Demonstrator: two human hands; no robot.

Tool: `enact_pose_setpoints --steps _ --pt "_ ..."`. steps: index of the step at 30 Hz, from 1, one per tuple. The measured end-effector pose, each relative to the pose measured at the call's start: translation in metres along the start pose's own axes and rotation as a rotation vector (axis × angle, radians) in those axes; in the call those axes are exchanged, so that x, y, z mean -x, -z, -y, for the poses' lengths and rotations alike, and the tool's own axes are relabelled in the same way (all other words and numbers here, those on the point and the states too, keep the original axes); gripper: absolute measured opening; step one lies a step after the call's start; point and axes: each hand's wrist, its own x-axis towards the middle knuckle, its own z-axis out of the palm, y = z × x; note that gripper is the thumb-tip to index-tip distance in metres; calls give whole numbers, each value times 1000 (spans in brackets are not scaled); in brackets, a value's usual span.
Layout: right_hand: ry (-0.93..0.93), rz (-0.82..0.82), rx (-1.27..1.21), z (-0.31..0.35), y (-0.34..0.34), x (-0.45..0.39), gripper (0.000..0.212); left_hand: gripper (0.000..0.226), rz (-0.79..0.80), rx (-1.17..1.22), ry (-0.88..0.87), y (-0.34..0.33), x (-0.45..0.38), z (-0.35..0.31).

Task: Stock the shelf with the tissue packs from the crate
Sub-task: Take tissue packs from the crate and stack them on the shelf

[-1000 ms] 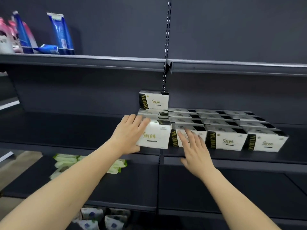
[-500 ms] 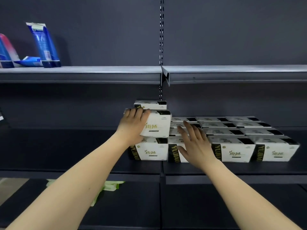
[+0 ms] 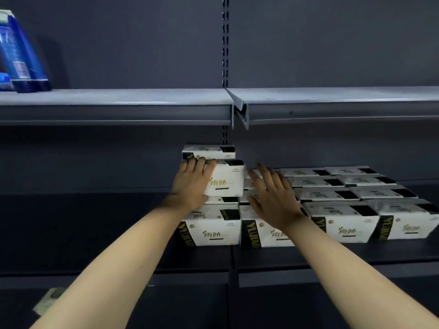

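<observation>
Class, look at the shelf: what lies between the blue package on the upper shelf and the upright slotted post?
Nothing. In the head view the upper shelf is bare from the blue package to the slotted post.

Matt metal shelf (image 3: 114,97), glossy packs (image 3: 342,224)

Tissue packs (image 3: 337,195) lie in rows on the middle shelf (image 3: 308,255), running from the front edge back toward the rear wall, filling the stretch right of the upright (image 3: 225,43). At the left end of the rows a second layer sits on the first: one pack (image 3: 228,180) on top near the front, another pack (image 3: 209,151) behind it. The left hand (image 3: 193,184) rests on the left side of the upper front pack; the right hand (image 3: 273,198) is over the packs just to its right. On the upper shelf (image 3: 118,100), far left, stand pouches (image 3: 21,53). Lower left, something lies on a lower shelf, too blurred to tell.
</observation>
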Motion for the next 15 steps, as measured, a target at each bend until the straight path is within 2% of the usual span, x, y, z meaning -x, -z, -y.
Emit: enact_pose_setpoints --steps 11,15 --pt "9 58 -60 29 -9 -30 86 101 -39 -45 -40 -10 3 11" --pt "5 75 -80 40 -13 -35 90 91 -40 -19 -40 -12 11 12"
